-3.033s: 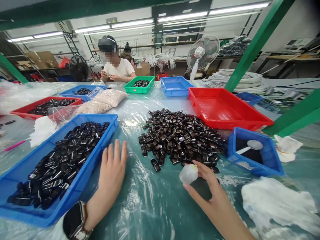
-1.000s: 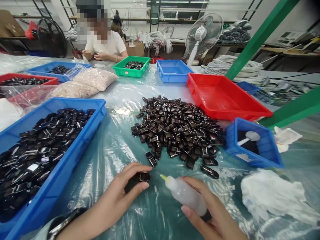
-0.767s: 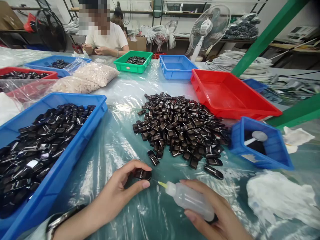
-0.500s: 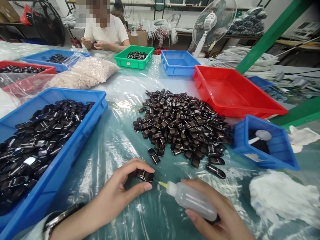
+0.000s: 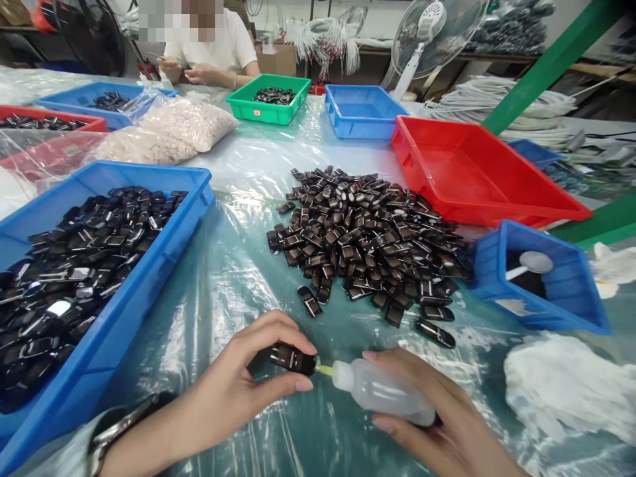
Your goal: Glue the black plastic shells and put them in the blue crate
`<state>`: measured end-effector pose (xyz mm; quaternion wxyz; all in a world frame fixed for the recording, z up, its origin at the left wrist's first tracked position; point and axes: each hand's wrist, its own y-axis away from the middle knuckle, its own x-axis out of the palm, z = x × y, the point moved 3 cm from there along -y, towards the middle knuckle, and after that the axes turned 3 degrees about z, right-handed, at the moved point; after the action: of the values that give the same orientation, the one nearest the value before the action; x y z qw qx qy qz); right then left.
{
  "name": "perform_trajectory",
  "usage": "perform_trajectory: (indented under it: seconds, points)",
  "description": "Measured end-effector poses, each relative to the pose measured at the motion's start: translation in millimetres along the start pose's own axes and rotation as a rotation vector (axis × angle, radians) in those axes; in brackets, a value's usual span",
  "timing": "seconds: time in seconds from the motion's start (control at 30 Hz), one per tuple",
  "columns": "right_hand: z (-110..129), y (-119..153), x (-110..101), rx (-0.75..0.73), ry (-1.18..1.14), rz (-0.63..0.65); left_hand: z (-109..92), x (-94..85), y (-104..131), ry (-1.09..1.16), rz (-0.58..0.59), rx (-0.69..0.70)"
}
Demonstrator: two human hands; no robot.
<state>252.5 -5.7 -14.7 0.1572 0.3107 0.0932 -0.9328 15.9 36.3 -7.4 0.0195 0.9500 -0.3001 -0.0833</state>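
On the shiny green table [image 5: 223,278] sit a pile of black pieces [image 5: 358,238], colored trays [image 5: 477,172] and a crumpled white cloth [image 5: 566,387].

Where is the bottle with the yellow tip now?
In the head view, the bottle is low and right of centre, in the right hand, its yellow tip at the black piece in the left hand.

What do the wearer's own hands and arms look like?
Both ungloved. The left hand has a dark-and-silver wristband, likely a watch, at the wrist, beside a pale sleeve. The right hand is bare, with no sleeve in view. No rings visible.
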Motion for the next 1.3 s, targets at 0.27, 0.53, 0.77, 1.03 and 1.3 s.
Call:
perform_trajectory:
  seconds: [0.27,0.53,0.77,1.03,1.3]
  points:
    - [-5.9,1.1,0.5,0.0,-0.046,0.033,-0.7,1.0,1.9,-0.013,0.016,0.023]
    - [-3.8,-0.4,-1.1,0.013,-0.079,0.02,-2.3,1.3,1.9,-0.049,0.027,0.025]
    - [-2.3,-0.7,0.2,0.033,-0.201,0.064,-2.1,1.6,1.9,-0.056,0.043,0.018]
    - [-1.5,-4.2,-2.1,-0.059,-0.097,0.09,-2.2,2.9,2.7,-0.06,0.055,0.003]
    - [0.5,-3.8,-3.8,0.014,-0.067,0.114,-3.1,2.3,1.0,-0.059,0.038,-0.005]
